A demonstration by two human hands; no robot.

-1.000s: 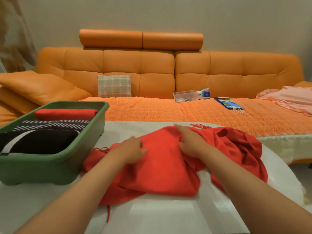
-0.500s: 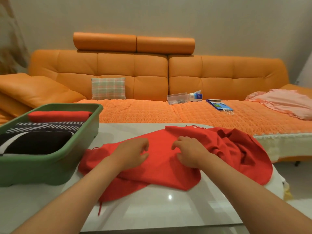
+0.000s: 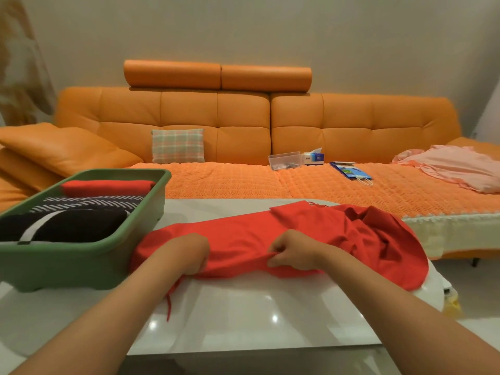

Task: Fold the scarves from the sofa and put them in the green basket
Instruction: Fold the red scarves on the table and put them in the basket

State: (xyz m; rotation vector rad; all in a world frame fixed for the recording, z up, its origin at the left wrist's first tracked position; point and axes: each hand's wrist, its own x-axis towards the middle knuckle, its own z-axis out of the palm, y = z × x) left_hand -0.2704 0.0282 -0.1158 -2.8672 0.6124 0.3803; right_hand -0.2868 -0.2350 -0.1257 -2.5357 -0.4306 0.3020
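Note:
A red scarf [image 3: 243, 239] lies stretched across the white table [image 3: 243, 320], bunched at its right end. My left hand [image 3: 189, 253] grips its near edge on the left, fingers curled under the cloth. My right hand [image 3: 292, 251] pinches the near edge at the middle. The green basket [image 3: 89, 255] stands at the table's left. In it lie a folded red scarf [image 3: 105, 186], a black-and-white striped one [image 3: 89, 203] and a black one with a white stripe [image 3: 67, 226]. A pink cloth [image 3: 457, 166] lies on the orange sofa [image 3: 243, 117] at the right.
On the sofa seat sit a plaid cushion [image 3: 177, 146], a clear plastic box [image 3: 285, 160], a tissue box [image 3: 313, 156] and a blue packet [image 3: 350, 170]. Orange cushions [image 3: 54, 150] are stacked at the left. The table's right end drops off near the sofa.
Both hands moved from the top of the red scarf back to its near edge and closed on it. The scarf now lies longer and flatter.

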